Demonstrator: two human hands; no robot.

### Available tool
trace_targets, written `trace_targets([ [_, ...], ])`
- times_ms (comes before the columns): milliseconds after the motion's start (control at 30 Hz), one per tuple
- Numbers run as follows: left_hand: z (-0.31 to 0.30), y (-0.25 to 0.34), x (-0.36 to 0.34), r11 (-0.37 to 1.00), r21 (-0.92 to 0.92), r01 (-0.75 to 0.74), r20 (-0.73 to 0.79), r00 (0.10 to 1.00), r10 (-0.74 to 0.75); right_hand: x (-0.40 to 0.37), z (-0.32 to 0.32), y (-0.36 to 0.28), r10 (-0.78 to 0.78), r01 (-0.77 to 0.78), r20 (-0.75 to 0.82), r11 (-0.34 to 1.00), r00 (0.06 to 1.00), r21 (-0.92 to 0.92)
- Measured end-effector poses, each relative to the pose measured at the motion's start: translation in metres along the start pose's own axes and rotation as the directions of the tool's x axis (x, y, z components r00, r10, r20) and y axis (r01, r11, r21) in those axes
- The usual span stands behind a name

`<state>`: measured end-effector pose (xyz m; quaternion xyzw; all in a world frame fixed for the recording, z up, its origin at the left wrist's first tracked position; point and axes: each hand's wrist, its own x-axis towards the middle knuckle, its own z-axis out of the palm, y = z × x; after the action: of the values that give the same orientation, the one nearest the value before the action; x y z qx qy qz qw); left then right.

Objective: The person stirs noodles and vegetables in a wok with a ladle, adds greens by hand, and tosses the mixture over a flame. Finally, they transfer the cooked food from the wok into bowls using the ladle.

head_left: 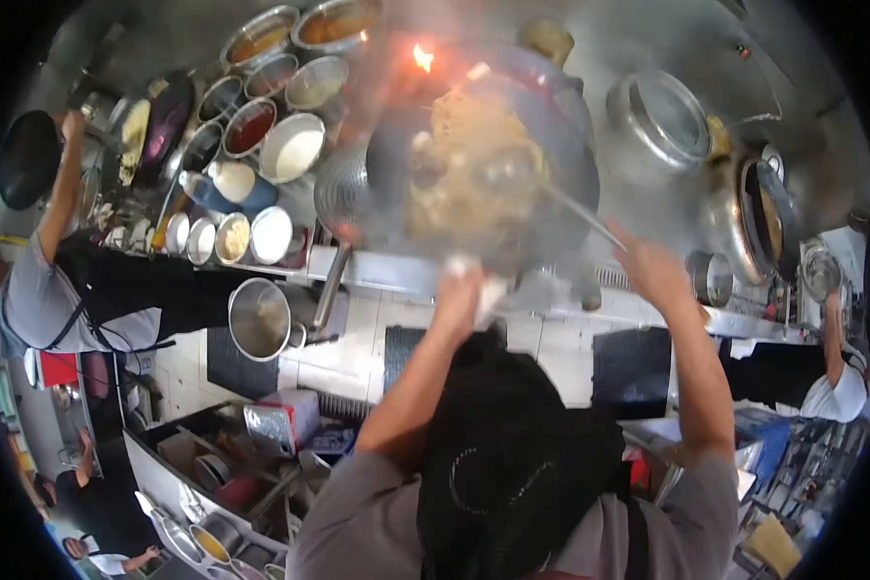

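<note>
Steam blurs a large wok [575, 126] on the stove in front of me. Inside it lies a heap of yellowish-brown food [474, 121] that could be noodles or rice. My left hand [461, 293] is closed at the wok's near edge around a white cloth [491, 290]; the wok's handle is hidden under it. In my right hand [648, 266], the fingers wrap round the long metal handle of a ladle [585, 215]. Its round bowl rests among the food. A flame [422, 58] shows at the wok's far left rim.
Left of the wok sit a perforated strainer [343, 193], bowls of sauce and white powder [293, 148], and squeeze bottles [232, 182]. A steel pot [260, 319] hangs near the counter edge. At right stands a lidded pot [662, 118]. Co-workers [77, 290] work on both sides.
</note>
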<state>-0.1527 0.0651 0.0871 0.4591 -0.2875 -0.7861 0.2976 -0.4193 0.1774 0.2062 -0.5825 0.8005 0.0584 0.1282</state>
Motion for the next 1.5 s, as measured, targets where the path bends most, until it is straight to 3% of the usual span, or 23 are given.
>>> trace_targets([
  [33,-0.01,-0.004,0.042,1.0,0.005,0.021,0.114,0.993,-0.021,0.024,0.012,-0.02,0.002,-0.001,-0.057,1.0,0.998,0.027],
  [133,-0.004,0.001,0.055,0.989,-0.129,0.078,0.073,0.995,-0.068,0.022,0.024,-0.051,0.006,0.008,-0.123,0.994,0.992,0.107],
  [200,0.004,-0.011,0.019,0.973,-0.163,-0.164,0.022,0.985,0.17,0.028,0.027,-0.045,0.016,0.009,-0.153,0.987,0.988,0.161],
  [300,-0.008,-0.038,0.048,0.99,-0.107,-0.092,0.1,0.99,0.103,0.022,0.049,-0.039,-0.001,0.096,-0.276,0.94,0.961,0.328],
  [367,-0.004,-0.005,0.039,0.98,-0.167,-0.111,0.176,0.974,0.14,0.003,0.023,-0.042,-0.013,0.107,-0.269,0.935,0.963,0.338],
  [467,0.009,0.021,-0.01,0.98,-0.175,-0.092,0.026,0.995,0.098,-0.057,-0.035,-0.039,-0.074,0.142,-0.163,0.877,0.984,0.459],
  [533,0.009,0.03,0.008,0.974,-0.227,0.001,0.08,0.997,0.018,-0.081,-0.084,-0.047,0.05,-0.209,0.301,0.825,0.952,0.526],
  [567,0.004,0.025,0.036,0.975,-0.214,0.061,0.15,0.988,-0.029,-0.079,-0.075,-0.04,-0.092,-0.004,0.168,0.869,0.981,0.495],
  [600,0.015,0.035,0.041,0.979,-0.203,0.035,0.185,0.983,0.003,-0.067,-0.056,-0.038,-0.084,-0.017,0.18,0.866,0.98,0.5],
  [667,0.014,0.003,0.034,0.97,-0.242,-0.004,0.068,0.997,0.021,-0.038,-0.001,-0.032,-0.089,0.12,-0.099,0.918,0.991,0.378],
  [700,0.005,-0.018,0.031,0.969,-0.246,-0.009,0.077,0.997,0.029,-0.029,0.02,-0.036,-0.041,0.078,-0.134,0.957,0.99,0.278],
  [800,-0.022,-0.044,0.009,0.98,-0.128,-0.15,0.071,0.985,0.16,-0.044,0.006,-0.034,-0.081,0.107,-0.1,0.949,0.992,0.296],
  [867,-0.014,-0.015,-0.013,0.98,-0.196,-0.015,0.131,0.991,0.041,-0.06,-0.047,-0.03,-0.191,0.203,-0.069,0.937,0.979,0.283],
  [933,0.017,0.022,-0.001,0.957,-0.29,0.007,0.144,0.989,0.036,-0.065,-0.089,-0.03,-0.104,0.013,0.233,0.932,0.967,0.363],
  [967,0.029,0.05,0.007,0.959,-0.278,0.063,0.183,0.983,-0.011,-0.055,-0.082,-0.027,-0.108,0.013,0.24,0.93,0.965,0.366],
  [1033,0.031,0.053,0.039,0.967,-0.234,0.096,0.226,0.973,-0.042,-0.034,-0.045,-0.019,-0.183,0.193,-0.064,0.951,0.981,0.24],
  [1067,0.019,0.018,0.047,0.968,-0.232,0.093,0.228,0.973,-0.039,-0.027,-0.019,-0.024,-0.182,0.193,-0.069,0.951,0.981,0.24],
  [1133,-0.001,-0.049,0.038,0.982,-0.146,-0.123,0.035,0.991,0.129,-0.015,0.019,-0.037,0.059,-0.038,-0.099,0.979,0.993,0.202],
  [1200,-0.019,-0.042,0.005,0.997,-0.07,-0.022,0.186,0.982,0.035,-0.037,-0.001,-0.029,-0.014,0.028,-0.068,0.977,0.998,0.212],
  [1267,-0.013,-0.028,-0.005,0.996,-0.056,-0.068,0.164,0.983,0.076,-0.059,-0.035,-0.021,-0.073,0.072,-0.004,0.969,0.997,0.234],
  [1367,0.026,0.049,-0.003,0.984,-0.164,0.073,0.121,0.991,-0.053,-0.056,-0.062,-0.012,-0.149,0.092,0.171,0.949,0.974,0.302],
  [1433,0.026,0.063,0.03,0.979,-0.193,0.072,0.241,0.97,-0.024,-0.029,-0.039,-0.005,-0.23,0.247,-0.095,0.933,0.969,0.261],
  [1500,0.006,-0.008,0.038,0.983,-0.176,-0.046,0.174,0.982,0.077,-0.01,0.007,-0.021,-0.1,0.117,-0.087,0.971,0.991,0.209],
])
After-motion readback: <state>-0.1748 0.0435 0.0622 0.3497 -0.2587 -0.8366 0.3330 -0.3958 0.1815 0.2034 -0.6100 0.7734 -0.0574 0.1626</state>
